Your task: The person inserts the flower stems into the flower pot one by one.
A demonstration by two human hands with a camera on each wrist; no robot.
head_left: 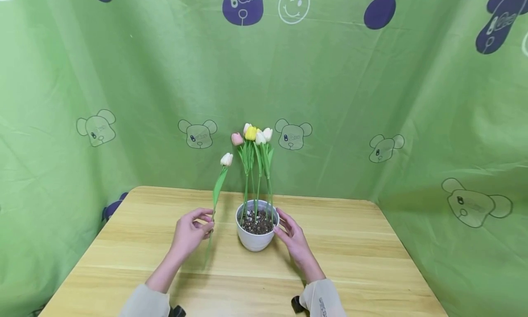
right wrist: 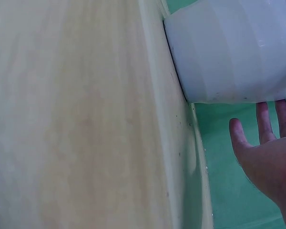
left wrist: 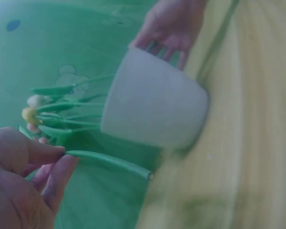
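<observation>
A white pot [head_left: 255, 234] of dark pebbles stands mid-table, with several artificial tulips [head_left: 251, 134] upright in it: yellow, pink and white. My left hand [head_left: 190, 232] pinches the green stem of a single white tulip [head_left: 226, 159] just left of the pot; the stem [left wrist: 109, 161] runs out past my thumb and finger to a cut end. My right hand [head_left: 292, 237] rests with straight fingers against the pot's right side. In the right wrist view the pot [right wrist: 233, 52] stands above my open palm [right wrist: 271, 162].
The wooden table [head_left: 338, 271] is bare around the pot, its edges near on both sides. Green printed cloth [head_left: 123, 79] hangs behind and on both flanks.
</observation>
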